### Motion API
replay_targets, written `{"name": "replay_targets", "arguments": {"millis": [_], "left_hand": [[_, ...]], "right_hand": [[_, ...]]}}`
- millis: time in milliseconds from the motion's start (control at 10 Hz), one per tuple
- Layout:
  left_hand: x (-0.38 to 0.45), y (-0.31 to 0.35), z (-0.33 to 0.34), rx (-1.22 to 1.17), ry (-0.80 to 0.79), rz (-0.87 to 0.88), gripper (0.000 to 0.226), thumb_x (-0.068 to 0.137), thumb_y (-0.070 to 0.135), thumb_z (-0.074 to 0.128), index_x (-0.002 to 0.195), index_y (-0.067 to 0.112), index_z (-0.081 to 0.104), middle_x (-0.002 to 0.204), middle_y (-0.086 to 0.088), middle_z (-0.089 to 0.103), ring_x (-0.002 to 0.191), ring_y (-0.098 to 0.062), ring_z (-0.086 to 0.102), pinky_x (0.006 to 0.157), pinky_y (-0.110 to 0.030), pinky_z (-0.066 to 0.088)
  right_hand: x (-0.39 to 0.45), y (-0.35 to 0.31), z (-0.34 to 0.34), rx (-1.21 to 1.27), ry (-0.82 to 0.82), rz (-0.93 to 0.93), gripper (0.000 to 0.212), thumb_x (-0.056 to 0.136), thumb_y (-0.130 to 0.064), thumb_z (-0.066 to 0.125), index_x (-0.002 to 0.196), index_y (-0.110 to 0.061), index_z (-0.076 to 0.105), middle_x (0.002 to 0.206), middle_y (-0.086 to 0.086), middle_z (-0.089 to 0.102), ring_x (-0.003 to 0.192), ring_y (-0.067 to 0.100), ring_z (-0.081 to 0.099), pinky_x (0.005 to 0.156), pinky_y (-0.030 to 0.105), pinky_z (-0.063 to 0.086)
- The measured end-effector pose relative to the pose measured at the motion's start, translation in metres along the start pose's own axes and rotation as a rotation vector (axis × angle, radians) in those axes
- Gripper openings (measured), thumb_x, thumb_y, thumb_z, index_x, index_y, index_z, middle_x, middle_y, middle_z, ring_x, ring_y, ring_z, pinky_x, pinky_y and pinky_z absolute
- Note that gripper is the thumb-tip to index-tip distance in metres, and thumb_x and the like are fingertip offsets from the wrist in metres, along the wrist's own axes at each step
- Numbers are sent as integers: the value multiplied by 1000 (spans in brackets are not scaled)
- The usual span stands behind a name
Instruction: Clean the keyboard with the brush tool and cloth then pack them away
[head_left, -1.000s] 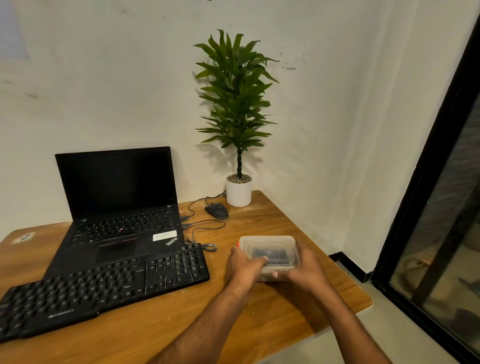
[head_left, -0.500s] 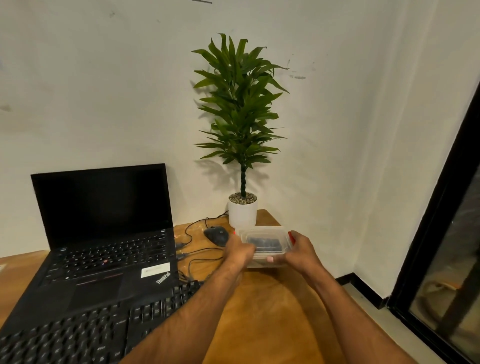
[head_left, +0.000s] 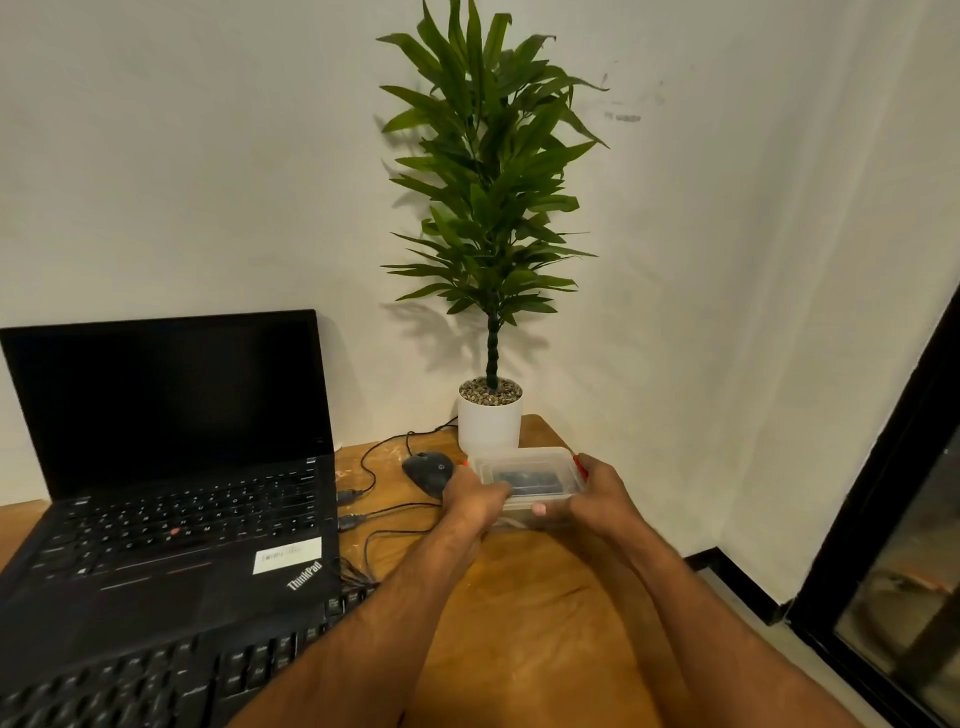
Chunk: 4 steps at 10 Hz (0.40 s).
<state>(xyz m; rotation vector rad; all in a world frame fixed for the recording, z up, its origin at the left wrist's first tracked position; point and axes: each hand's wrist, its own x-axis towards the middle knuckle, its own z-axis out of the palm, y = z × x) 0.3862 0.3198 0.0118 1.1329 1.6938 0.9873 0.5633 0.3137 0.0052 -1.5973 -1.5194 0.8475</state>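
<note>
Evidently packing away is in hand: left hand (head_left: 470, 493) and right hand (head_left: 597, 493) grip the lidded box (head_left: 527, 475) near the pot (head_left: 490, 422); next, set it down on the desk (head_left: 519, 623).

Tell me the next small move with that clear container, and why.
Probably set the clear container down on the wooden desk in front of the white plant pot and let go. Both the left hand and the right hand grip its ends, the lid looks closed with something dark inside, and it sits low by the mouse.
</note>
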Motion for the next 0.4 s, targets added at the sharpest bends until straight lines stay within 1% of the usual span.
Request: {"name": "replay_targets", "arguments": {"millis": [100, 200, 300, 400], "left_hand": [[-2, 1, -2, 11, 1, 3, 51, 92, 12, 78, 136, 8, 52, 126, -12, 65, 112, -27, 67, 86, -35, 62], [-7, 1, -5, 11, 15, 16, 51, 92, 12, 78, 135, 8, 51, 120, -8, 63, 107, -23, 64, 84, -34, 59], [-20, 6, -16, 63, 39, 43, 50, 92, 15, 78, 134, 7, 52, 122, -10, 63, 108, -25, 64, 73, -30, 56], [-25, 7, -27, 123, 91, 105, 48, 91, 19, 77, 132, 7, 54, 125, -11, 65, 110, -26, 65, 74, -33, 56]], "right_hand": [[-2, 2, 1, 11, -4, -6, 92, 54, -33, 99, 134, -28, 53, 124, -5, 65, 106, 18, 66, 87, 34, 61], [-8, 1, 2, -43, 26, -45, 88, 58, -32, 97, 133, -26, 51, 125, -5, 63, 105, 16, 65, 83, 27, 59], [-17, -7, 3, -156, 80, -81, 84, 61, -36, 96, 130, -23, 50, 128, -1, 57, 106, 15, 62, 84, 27, 59], [-30, -22, 7, -252, 167, -161, 79, 72, -40, 89, 135, -19, 47, 135, 1, 50, 118, 18, 55, 94, 31, 56]]}}
